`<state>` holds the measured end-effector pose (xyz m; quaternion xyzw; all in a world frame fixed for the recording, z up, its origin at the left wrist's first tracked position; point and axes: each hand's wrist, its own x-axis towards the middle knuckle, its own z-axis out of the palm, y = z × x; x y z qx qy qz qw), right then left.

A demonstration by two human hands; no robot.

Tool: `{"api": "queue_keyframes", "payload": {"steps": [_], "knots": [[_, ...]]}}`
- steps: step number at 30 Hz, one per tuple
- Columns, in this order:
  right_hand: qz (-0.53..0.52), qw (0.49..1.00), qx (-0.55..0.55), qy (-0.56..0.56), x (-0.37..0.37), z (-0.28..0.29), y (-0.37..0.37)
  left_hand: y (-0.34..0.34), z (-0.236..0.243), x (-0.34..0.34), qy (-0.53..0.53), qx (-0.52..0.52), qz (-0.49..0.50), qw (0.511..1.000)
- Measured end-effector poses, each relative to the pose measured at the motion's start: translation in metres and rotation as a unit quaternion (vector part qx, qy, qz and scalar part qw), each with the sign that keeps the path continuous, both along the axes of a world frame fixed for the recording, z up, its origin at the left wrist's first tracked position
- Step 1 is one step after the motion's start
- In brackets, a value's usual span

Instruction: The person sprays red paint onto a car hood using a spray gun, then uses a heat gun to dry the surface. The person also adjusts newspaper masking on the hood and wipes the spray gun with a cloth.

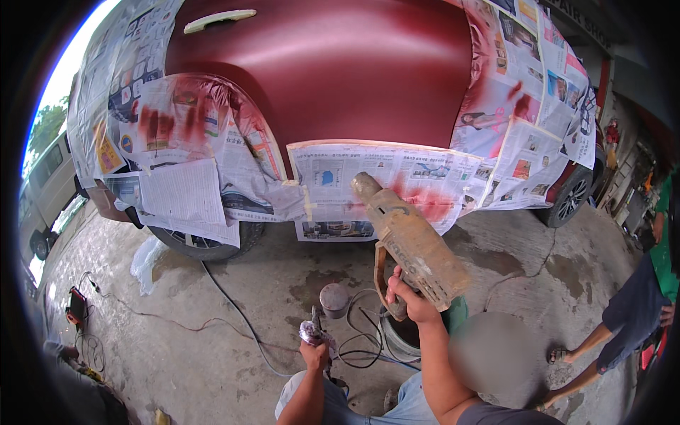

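My right hand (413,301) is closed round the handle of a dusty yellow-brown heat gun (414,237). Its round nozzle points up and left, toward the newspaper masking (340,170) under the freshly red door panel (354,78). Low near my lap, my left hand (316,352) grips what looks like a spray gun (316,327), with pale crumpled wrapping about it. Its lower part is hidden by the hand. The red panel has a satin sheen and a pale door handle (219,20). Red overspray marks the paper around it.
A round can (334,301) and a bucket (400,340) stand before me amid looped hoses (361,347). Another hose (237,308) crosses the concrete. Wheels (570,198) flank the masked car. A person in dark shorts (637,312) stands at right; a red-black device (76,307) lies left.
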<state>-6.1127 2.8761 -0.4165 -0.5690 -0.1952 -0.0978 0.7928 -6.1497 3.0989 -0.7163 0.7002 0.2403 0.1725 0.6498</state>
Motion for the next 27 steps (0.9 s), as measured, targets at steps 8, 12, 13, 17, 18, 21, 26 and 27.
{"api": "queue_keyframes", "payload": {"steps": [8,12,13,17,18,21,26,27], "knots": [[0.013,1.0,0.014,0.002,0.002,-0.005,-0.002,0.0,0.012,-0.005,-0.01,-0.021,-0.008,1.0],[0.019,0.999,0.027,0.011,0.003,-0.005,-0.003,0.0,0.007,-0.005,0.005,-0.017,0.002,1.0],[0.021,0.999,0.03,0.013,0.003,-0.007,-0.003,0.001,0.004,-0.003,0.014,-0.008,0.002,1.0],[0.011,1.0,0.022,0.012,0.004,-0.009,-0.006,0.0,0.003,-0.003,0.01,-0.008,-0.014,1.0],[0.011,1.0,0.023,0.012,0.003,-0.009,-0.007,-0.002,0.006,-0.002,0.007,-0.016,-0.01,1.0],[0.011,1.0,0.024,0.007,0.003,-0.008,-0.008,-0.005,0.01,-0.002,0.007,-0.025,-0.001,1.0],[0.011,1.0,0.02,0.006,0.003,-0.006,-0.007,-0.001,0.004,-0.001,0.032,-0.012,0.001,0.999],[0.009,1.0,0.017,0.005,0.003,-0.006,-0.008,-0.003,0.006,-0.002,0.024,-0.021,0.0,1.0]]}}
